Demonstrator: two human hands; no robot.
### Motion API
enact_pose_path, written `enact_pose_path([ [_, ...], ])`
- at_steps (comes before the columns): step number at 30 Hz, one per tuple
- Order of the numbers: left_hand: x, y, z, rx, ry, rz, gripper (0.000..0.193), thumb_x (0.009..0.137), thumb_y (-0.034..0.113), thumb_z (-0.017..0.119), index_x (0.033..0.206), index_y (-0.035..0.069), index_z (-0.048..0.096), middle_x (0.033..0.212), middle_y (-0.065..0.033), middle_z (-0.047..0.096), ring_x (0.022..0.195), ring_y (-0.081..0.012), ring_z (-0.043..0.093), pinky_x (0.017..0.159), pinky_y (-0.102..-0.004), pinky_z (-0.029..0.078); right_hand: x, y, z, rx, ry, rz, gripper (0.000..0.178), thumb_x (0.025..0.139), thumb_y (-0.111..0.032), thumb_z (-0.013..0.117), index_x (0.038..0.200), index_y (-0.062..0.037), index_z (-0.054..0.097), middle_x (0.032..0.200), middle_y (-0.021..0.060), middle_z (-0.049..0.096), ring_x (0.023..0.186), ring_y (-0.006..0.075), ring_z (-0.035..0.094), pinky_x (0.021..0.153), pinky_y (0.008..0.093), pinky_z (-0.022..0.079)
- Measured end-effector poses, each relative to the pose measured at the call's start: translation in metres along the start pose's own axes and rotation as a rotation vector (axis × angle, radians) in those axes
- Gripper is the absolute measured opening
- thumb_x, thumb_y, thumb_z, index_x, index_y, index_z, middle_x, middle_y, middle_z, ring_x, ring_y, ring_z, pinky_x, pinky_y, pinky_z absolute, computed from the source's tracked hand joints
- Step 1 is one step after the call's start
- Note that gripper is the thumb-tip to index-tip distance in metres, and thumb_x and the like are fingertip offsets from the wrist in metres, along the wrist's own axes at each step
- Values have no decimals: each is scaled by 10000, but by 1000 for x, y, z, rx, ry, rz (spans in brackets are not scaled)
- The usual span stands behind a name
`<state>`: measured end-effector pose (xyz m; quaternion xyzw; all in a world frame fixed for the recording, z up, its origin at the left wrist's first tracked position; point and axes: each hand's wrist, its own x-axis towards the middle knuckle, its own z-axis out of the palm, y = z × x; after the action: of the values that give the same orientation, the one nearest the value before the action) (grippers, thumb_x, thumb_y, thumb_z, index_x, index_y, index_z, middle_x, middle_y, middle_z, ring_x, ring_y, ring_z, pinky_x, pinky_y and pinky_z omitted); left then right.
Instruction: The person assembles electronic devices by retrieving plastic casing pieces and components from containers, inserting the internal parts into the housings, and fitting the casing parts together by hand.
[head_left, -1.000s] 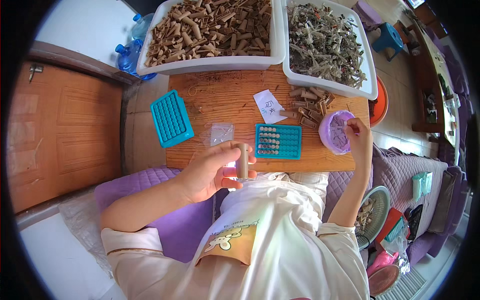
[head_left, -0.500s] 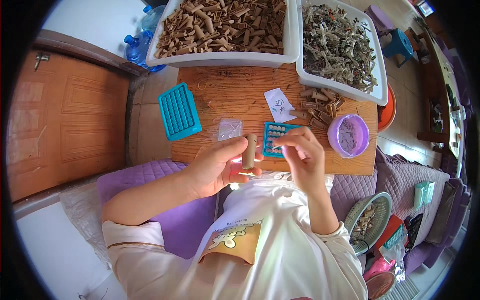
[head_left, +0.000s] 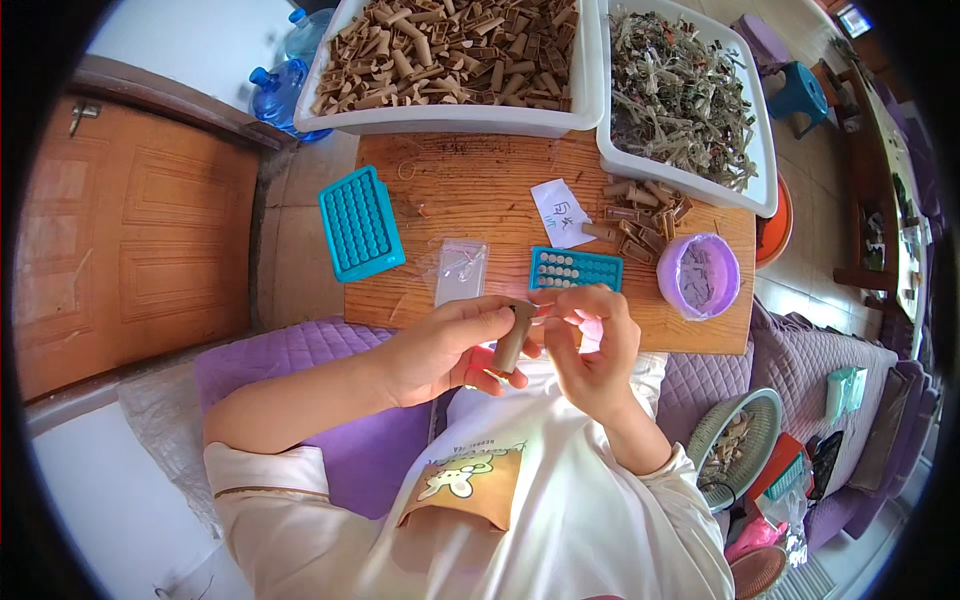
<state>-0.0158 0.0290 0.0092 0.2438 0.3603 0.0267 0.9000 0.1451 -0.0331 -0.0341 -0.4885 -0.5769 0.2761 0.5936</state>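
Note:
My left hand (head_left: 430,350) is closed around a brown, hollow tube-shaped casing (head_left: 513,340), held tilted just off the table's near edge. Against its upper end, my right hand (head_left: 600,350) pinches something too small to make out. Just beyond my right fingers lies a small teal tray (head_left: 600,268), with round whitish pieces filling the left part of its holes. A clear plastic packet (head_left: 460,270) rests beyond my left hand. To the right stands a purple bowl (head_left: 733,270) with greyish bits inside, next to a heap of brown casing halves (head_left: 640,220).
Two white bins stand at the table's far side: one bin (head_left: 470,121) full of brown casings, the other bin (head_left: 690,190) full of tangled shreds. A larger teal tray (head_left: 357,225) sits left, a paper note (head_left: 562,213) mid-table. A basket (head_left: 778,430) is at lower right.
My right hand has come left and down from above the small teal tray to the casing. My left hand has lowered the casing slightly and tilted it.

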Motion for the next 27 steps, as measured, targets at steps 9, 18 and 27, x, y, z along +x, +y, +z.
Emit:
enact_pose_path([
  [9, -1, -5, 8, -48, 113, 13, 328, 875, 259, 387, 1132, 57, 416, 939, -81, 537, 721, -170, 589, 581, -229, 509, -7, -1, 5, -74, 22, -97, 221, 643, 133, 545, 826, 19, 495, 748, 106, 554, 654, 200, 589, 541, 256, 483],
  [18, -3, -7, 9, -61, 48, 23, 359, 867, 292, 414, 1134, 52, 415, 911, -69, 542, 708, -165, 589, 595, -242, 515, -7, -16, 3, -187, 28, -135, 264, 610, 130, 548, 827, -9, 488, 732, 95, 565, 595, 196, 583, 501, 261, 469],
  [27, -3, -12, 7, 38, 115, 7, 368, 899, 295, 326, 1184, 69, 382, 905, -50, 524, 747, -133, 577, 648, -217, 484, -9, -6, 6, -180, -75, -16, 191, 643, 117, 549, 764, -24, 504, 724, 70, 554, 580, 188, 573, 477, 255, 458],
])
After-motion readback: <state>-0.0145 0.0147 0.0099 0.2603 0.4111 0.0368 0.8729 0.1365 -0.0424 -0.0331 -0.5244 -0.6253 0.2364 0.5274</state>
